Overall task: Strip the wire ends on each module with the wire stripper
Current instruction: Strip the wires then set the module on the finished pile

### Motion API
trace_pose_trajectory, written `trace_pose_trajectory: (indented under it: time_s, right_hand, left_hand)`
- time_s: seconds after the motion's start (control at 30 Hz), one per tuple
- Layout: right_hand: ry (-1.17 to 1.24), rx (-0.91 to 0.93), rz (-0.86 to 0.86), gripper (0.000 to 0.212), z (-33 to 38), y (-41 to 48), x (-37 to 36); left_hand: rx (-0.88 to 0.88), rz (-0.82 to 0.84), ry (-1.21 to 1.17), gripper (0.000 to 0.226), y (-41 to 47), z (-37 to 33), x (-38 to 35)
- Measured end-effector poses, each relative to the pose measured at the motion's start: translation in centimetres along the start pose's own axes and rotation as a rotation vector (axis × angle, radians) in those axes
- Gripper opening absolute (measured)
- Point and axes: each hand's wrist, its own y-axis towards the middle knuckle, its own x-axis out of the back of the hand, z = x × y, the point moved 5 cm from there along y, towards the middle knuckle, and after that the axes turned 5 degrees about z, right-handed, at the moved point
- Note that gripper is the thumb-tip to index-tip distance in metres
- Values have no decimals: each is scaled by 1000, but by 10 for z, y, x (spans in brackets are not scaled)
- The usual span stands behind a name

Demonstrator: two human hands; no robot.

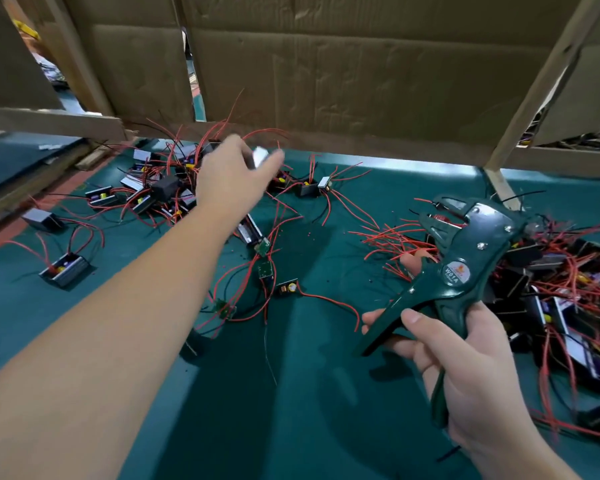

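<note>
The left hand (236,174), its grip pinching a blurred silvery box-shaped module (261,157), is out over the far heap (174,181). The right hand (465,355) wraps its grip round the dark green wire stripper (465,258), jaws agape above the teal surface (309,393). Heaps lie on both sides, so plenty is left, I'd judge.
</note>
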Motion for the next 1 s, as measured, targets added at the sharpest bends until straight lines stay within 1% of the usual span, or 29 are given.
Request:
trace_pose_trajectory:
  time_s: [0.03,0.07,0.1,0.17,0.23,0.3,0.37,0.4,0.47,0.5,0.57,0.67,0.7,0.77,0.83,0.87,0.93,1.0]
  right_hand:
    - [17,-1,-1,33,0,0,0]
    - [34,2,1,33,0,0,0]
    - [50,2,3,32,1,0,0]
    - [81,-3,9,32,2,0,0]
    - [90,-9,10,35,3,-1,-1]
    - [100,-23,16,39,3,-1,-2]
    - [138,-42,32,41,4,-2,-4]
    - [156,-58,37,41,3,-2,-6]
    - [172,-84,41,43,3,-3,-7]
    - [174,-91,43,43,3,-4,-7]
    - [186,-105,50,43,2,-4,-7]
    - [194,-117,49,41,2,-3,-7]
    - [195,-116,48,41,2,-3,-7]
    - [214,-124,53,40,2,-3,-8]
    - [236,-141,55,41,2,-3,-10]
    - [245,-150,54,41,2,-3,-10]
    - [257,-170,55,43,2,-3,-11]
    - [274,-201,67,47,2,-2,-12]
  left_hand:
    - [4,-42,-122,44,-2,-8,11]
    - [-2,-43,-278,42,-5,-17,21]
    - [-14,-8,-474,40,-9,-27,29]
    - [-67,117,-846,29,-25,-47,41]
    - [-122,215,-1070,15,-45,-59,46]
    - [-73,305,-1317,4,-67,-59,39]
    - [59,350,-1487,5,-86,-51,24]
    - [111,331,-1503,9,-94,-46,16]
    - [142,268,-1399,12,-106,-35,3]
    - [146,267,-1346,14,-111,-31,-2]
    - [176,313,-1324,16,-121,-25,-11]
    - [187,412,-1369,16,-127,-21,-15]
    - [185,446,-1391,20,-128,-21,-14]
    - [187,542,-1432,40,-130,-24,-13]
    - [146,658,-1449,75,-135,-28,-10]
    - [89,710,-1441,90,-138,-30,-8]
    - [-35,812,-1348,106,-146,-35,-5]
    - [-127,929,-1214,110,-154,-41,-7]
